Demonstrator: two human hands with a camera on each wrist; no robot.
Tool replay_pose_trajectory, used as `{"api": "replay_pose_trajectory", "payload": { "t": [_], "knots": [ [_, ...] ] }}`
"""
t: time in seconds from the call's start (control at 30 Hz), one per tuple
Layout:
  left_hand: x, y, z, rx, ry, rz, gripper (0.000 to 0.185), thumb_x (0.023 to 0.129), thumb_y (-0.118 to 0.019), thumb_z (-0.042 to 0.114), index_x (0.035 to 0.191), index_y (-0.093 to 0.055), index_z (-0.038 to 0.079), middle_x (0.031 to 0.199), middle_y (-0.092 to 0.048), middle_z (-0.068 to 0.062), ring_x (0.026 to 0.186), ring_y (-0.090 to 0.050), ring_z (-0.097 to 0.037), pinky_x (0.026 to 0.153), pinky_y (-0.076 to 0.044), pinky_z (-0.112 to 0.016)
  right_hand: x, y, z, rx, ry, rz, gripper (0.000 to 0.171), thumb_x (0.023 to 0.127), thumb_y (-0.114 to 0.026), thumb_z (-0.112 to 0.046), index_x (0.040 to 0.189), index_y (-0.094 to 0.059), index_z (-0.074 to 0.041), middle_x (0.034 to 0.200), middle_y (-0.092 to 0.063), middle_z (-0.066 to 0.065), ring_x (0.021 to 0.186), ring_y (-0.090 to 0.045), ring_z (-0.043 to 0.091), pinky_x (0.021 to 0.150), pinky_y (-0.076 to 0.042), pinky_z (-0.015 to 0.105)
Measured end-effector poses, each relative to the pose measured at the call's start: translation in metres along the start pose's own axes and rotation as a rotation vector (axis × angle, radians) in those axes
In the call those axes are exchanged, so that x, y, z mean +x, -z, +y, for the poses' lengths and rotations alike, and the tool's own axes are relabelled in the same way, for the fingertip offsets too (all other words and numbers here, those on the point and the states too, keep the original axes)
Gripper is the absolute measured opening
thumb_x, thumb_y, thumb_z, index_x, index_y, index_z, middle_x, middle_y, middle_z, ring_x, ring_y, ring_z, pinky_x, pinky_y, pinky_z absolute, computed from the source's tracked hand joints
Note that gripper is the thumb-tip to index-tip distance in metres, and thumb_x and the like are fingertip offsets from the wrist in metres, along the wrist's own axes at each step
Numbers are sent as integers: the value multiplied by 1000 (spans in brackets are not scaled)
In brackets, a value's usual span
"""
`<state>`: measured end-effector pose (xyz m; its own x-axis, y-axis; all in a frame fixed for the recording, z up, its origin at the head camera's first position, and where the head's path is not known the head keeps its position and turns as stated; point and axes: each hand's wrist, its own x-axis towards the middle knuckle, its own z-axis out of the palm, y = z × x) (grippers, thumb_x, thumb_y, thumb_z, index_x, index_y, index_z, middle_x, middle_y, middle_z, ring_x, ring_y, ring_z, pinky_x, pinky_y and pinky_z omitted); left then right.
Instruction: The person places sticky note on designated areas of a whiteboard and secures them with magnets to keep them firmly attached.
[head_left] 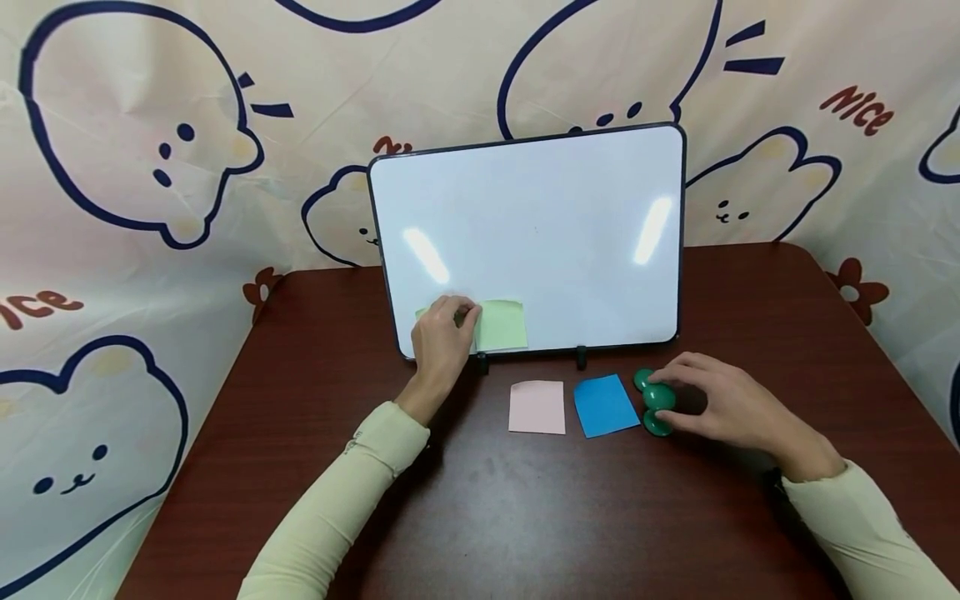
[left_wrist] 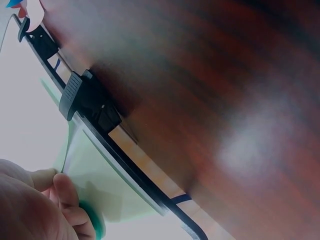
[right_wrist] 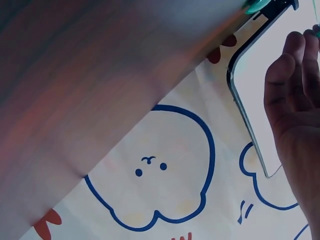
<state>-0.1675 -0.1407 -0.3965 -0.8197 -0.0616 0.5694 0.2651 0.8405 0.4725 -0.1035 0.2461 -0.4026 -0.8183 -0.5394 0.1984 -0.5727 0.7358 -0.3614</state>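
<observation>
Your left hand [head_left: 442, 337] presses a pale green square paper note [head_left: 501, 325] against the upright white magnetic board [head_left: 540, 225], fingers curled. Your right hand [head_left: 723, 404] pinches one of three round green plastic magnets [head_left: 656, 402] on the dark wooden table [head_left: 525, 517], just beside the blue paper note [head_left: 604, 405].

Both arms wear long, close-fitting sleeves of pale cream-yellow cloth that run down to the wrists. The left sleeve [head_left: 341, 492] wrinkles near the cuff and bears a small dark marking there, too small to read. The right sleeve [head_left: 862, 521] ends in a slightly wavy cuff edge. The left hand [head_left: 442, 337] and right hand [head_left: 731, 404] are bare, without rings.
</observation>
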Motion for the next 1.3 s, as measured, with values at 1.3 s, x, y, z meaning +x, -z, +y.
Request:
{"api": "replay_pose_trajectory", "payload": {
  "t": [1.3],
  "knots": [
    [0,-1,-1,0,8,3,14,92,-73,23,93,-76,9,89,-74,-6,78,-70,-20,66,-57,-35,32,-17,-35,110,39,-56,42,78,-86,-25,117,-70,-24,107,-62,-9,90,-61,9,74,-57,30]
  ]
}}
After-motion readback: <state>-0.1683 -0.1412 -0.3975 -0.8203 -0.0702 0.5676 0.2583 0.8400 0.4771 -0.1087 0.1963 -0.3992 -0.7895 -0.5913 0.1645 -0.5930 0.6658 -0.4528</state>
